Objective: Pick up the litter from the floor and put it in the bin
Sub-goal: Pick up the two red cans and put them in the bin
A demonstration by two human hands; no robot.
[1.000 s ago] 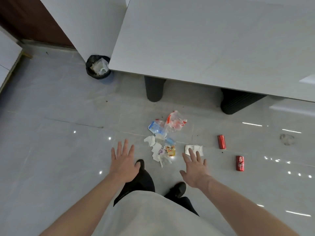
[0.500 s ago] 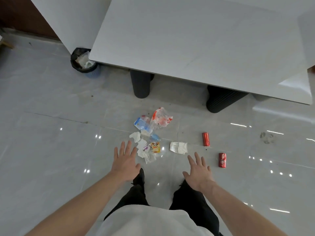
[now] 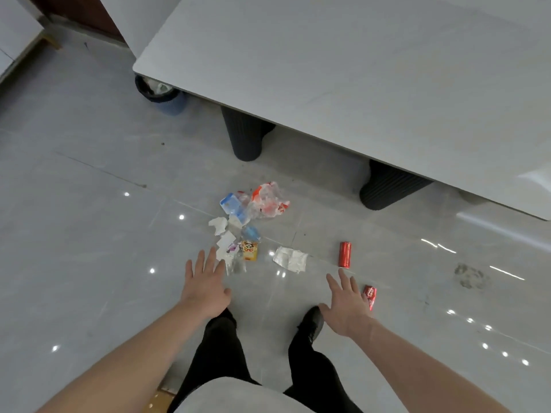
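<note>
Grey glossy floor tiles (image 3: 89, 234) with a little heap of litter in the middle: a clear plastic bag with red print (image 3: 269, 201), a blue and white packet (image 3: 231, 205) touching it on the left, some torn white paper scraps (image 3: 219, 225), a small blue wrapper (image 3: 251, 233), and a yellow snack packet with a cartoon on it (image 3: 250, 250). Just right of the heap sits a crumpled white tissue (image 3: 290, 259), then a red can (image 3: 345, 254) lying a bit further right, and a second red can (image 3: 369, 296) closer to the person, partly hidden behind the right hand (image 3: 347, 308). Both hands are spread wide, fingers straight, holding nothing; the left hand (image 3: 205, 286) is out over the near edge of the heap. Black-lined bin (image 3: 155, 90) is well apart from all this, half tucked under the corner of a big white table (image 3: 357, 70) with dark ribbed legs (image 3: 244, 135)
</note>
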